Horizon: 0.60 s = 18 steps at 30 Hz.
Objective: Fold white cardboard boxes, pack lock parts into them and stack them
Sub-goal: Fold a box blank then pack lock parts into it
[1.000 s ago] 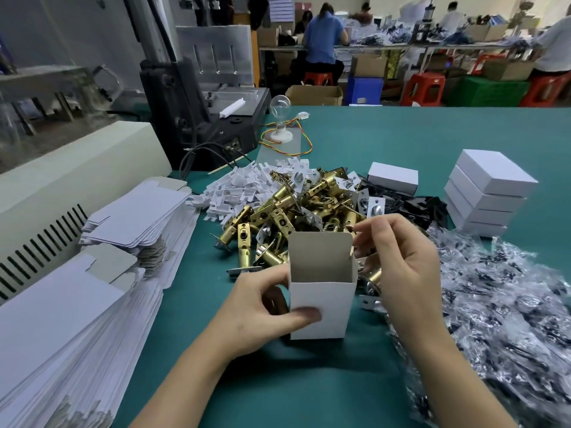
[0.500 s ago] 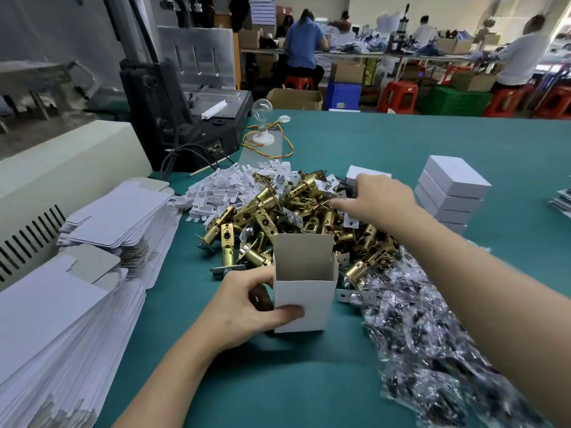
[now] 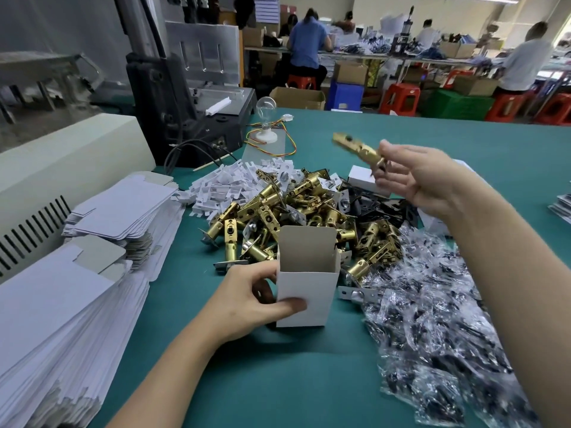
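A white cardboard box point(image 3: 309, 291) stands upright on the green table point(image 3: 278, 381) with its top flap open. My left hand point(image 3: 250, 301) grips its left side, thumb across the front. My right hand point(image 3: 423, 183) is raised above the table and pinches a brass latch point(image 3: 355, 148), which is blurred and points up and left. A heap of brass latches point(image 3: 309, 211) lies right behind the box. A closed white box point(image 3: 360, 177) shows behind the lifted latch, partly hidden by my right hand.
Stacks of flat white box blanks point(image 3: 77, 288) fill the left side. Small white card inserts point(image 3: 228, 183) lie behind the heap, black plates point(image 3: 380, 208) to its right. Clear bags of screws point(image 3: 432, 319) cover the right. A black machine point(image 3: 185, 118) and a bulb point(image 3: 266, 118) stand behind.
My right hand reached from the box into the far side of the heap, then lifted a brass latch up into the air. My left hand kept hold of the open box.
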Tool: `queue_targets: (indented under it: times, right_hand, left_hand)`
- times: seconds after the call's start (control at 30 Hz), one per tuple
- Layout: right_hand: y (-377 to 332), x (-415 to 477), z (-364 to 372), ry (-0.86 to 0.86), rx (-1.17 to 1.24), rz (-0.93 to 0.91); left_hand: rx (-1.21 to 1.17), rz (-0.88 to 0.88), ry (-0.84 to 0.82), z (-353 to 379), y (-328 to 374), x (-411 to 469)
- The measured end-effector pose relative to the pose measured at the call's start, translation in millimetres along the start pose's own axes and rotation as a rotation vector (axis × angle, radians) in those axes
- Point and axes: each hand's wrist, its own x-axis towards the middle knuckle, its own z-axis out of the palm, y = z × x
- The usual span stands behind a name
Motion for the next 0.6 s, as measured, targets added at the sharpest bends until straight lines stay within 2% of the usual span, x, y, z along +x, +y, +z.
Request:
queue_targets:
  times: [0.07, 0.1, 0.17, 0.23, 0.43, 0.6]
  right_hand:
    - [8, -16, 7, -0.202, 0.371, 0.040]
    - [13, -23, 12, -0.278, 0.470, 0.054]
    - [22, -34, 25, -0.359, 0.516, 0.054]
    - [30, -42, 39, -0.344, 0.391, -0.011]
    - [41, -64, 51, -0.235, -0.303, -0.406]
    - [51, -73, 56, -0.165, -0.654, -0.586]
  left_hand:
    - [-0.005, -0.004, 0.001, 0, 0, 0]
    - [-0.010, -0.008, -0.001, 0, 0, 0]
    - [-0.013, -0.014, -0.006, 0, 0, 0]
    - [-0.009, -0.013, -0.007, 0, 1, -1]
    - [-0.011, -0.017, 0.033, -2, 4, 0]
    - [0.022, 0.019, 0.071, -2, 7, 0]
